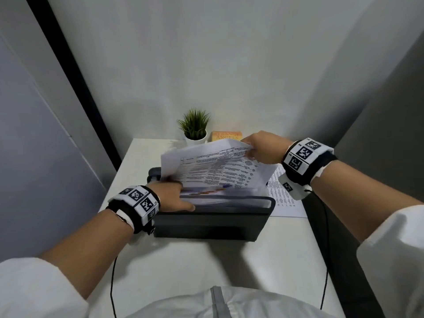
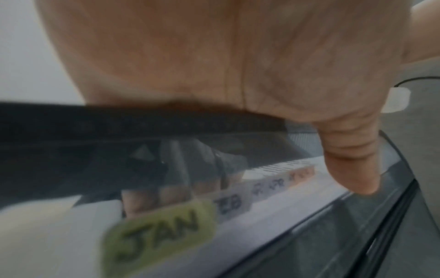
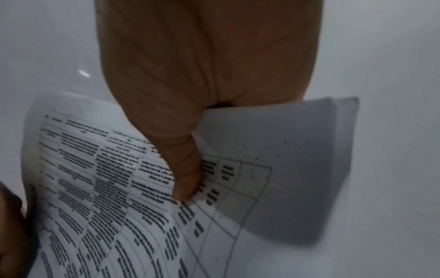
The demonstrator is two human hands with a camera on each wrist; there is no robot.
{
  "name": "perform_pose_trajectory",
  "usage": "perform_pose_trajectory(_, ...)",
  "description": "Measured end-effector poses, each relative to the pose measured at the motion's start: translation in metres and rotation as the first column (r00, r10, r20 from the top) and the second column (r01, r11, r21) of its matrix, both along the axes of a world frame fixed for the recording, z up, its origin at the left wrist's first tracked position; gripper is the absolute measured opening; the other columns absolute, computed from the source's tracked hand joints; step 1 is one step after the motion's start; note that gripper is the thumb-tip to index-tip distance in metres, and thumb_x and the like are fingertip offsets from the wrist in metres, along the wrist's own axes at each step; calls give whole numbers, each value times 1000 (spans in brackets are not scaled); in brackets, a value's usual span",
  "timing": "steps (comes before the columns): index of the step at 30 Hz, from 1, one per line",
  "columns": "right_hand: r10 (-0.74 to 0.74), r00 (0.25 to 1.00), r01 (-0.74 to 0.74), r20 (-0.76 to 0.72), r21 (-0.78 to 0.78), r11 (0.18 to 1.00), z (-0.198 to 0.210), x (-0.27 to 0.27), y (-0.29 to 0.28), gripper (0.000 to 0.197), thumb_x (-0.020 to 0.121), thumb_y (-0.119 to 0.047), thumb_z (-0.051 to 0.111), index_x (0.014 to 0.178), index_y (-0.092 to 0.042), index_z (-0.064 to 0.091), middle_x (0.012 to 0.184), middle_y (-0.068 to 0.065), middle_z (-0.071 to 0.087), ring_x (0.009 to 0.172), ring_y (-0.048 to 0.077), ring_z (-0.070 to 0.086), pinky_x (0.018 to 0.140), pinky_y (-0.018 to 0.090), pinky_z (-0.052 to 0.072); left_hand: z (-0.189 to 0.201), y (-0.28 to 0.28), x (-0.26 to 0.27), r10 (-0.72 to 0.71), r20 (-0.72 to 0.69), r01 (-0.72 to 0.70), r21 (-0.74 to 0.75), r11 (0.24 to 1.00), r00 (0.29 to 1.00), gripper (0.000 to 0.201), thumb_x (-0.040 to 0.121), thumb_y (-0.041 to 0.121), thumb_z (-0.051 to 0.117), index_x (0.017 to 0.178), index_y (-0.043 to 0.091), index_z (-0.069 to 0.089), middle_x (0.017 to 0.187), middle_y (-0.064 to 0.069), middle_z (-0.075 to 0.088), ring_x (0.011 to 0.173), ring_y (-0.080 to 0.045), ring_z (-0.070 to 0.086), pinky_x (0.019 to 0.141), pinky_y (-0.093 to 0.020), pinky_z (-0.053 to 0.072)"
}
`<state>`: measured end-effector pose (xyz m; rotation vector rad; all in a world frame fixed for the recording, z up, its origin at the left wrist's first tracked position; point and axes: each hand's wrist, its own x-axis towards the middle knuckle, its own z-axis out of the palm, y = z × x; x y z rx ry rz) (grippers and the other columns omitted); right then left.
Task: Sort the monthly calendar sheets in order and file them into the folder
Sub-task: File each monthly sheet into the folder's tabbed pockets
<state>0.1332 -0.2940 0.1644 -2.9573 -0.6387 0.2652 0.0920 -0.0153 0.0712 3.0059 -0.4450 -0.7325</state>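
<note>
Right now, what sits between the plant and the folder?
In the head view, the sheets gripped by the right hand rise between the plant and the folder.

Two hands were in view: the left hand (image 1: 174, 196) at 9 o'clock of the one dark expanding folder (image 1: 206, 223), the right hand (image 1: 263, 148) toward 1 o'clock. One white desk (image 1: 183, 260) carried everything. In the left wrist view four month tabs could be counted, the green JAN tab (image 2: 159, 231) nearest; any beyond were too blurred to count. The right hand held a sheaf of printed sheets (image 1: 218, 166); at least two, exact number unclear. One more printed sheet (image 1: 286, 203) lay at 3 o'clock. At 12 o'clock stood one potted plant (image 1: 195, 129) and one orange book (image 1: 226, 135).
</note>
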Motion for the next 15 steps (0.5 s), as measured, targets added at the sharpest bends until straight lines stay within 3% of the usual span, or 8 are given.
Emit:
perform_pose_trajectory(3,34,999,-35,-14,-60,998,-4,-1,16,17,91,-8,50,101,-11,63,80,3,61,75,23,56,58,22,33,0,1,-2,-33,17,32,42,999,999,77,74,82,46,127,26,54,131,2,57,119,-22,53,102,-37,39)
perform_pose_trajectory(6,53,996,-66,-74,-192,979,-16,-3,38,23,91,-4,48,110,-11,59,95,5,62,79,19,52,69,26,40,0,2,-6,-60,20,60,37,998,998,79,78,80,43,131,24,50,131,2,56,117,-21,53,99,-38,41)
perform_pose_trajectory(9,110,979,-163,-173,-329,930,-30,-8,55,26,88,1,49,111,-8,58,108,10,63,87,21,55,73,28,44,-2,5,-8,-67,43,66,27,997,997,77,76,82,43,128,26,50,130,3,56,113,-20,56,91,-36,46)
perform_pose_trajectory(12,143,962,-236,-232,-446,863,-36,-9,69,27,92,-8,49,118,-9,56,113,9,62,99,25,60,77,30,47,-5,7,-10,-89,65,87,34,996,994,74,74,83,40,124,29,51,127,4,59,111,-21,57,88,-34,45)
perform_pose_trajectory(15,219,959,-281,-182,-486,828,-29,-3,85,21,95,-16,44,103,-9,62,102,7,65,86,25,60,71,30,47,-9,9,-13,-110,106,107,31,994,988,70,73,82,40,116,29,54,119,2,63,107,-22,59,84,-34,42)
